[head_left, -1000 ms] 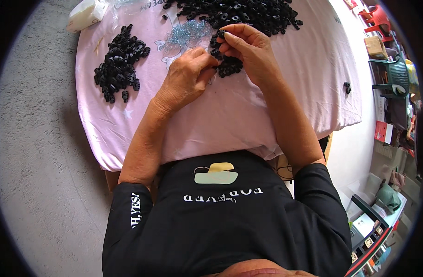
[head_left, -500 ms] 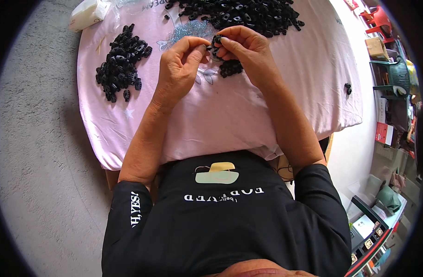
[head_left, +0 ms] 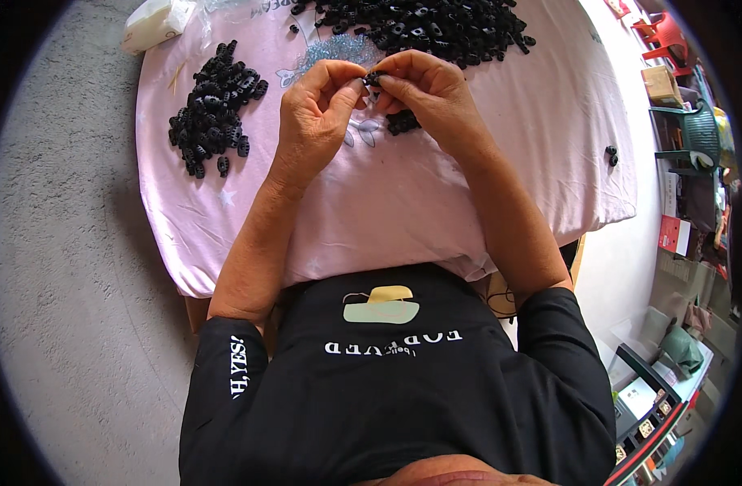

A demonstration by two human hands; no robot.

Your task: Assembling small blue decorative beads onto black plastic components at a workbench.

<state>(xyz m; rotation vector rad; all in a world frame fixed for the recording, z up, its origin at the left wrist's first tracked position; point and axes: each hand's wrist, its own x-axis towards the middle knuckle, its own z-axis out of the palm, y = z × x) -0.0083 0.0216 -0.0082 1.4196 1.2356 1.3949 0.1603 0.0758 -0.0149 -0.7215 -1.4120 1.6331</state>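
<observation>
Black plastic piece between your hands, over the pink tablecloth: your right hand pinches it; whether your left hand, fingertips at its left end, grips anything is unclear. Black heaps lie left and far.

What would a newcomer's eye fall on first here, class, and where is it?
The large heap of black pieces stands out at the top of the view, dark against the pink cloth. Just below it, the left hand and right hand meet at a small black part. A smaller black pile lies to the left.
</observation>
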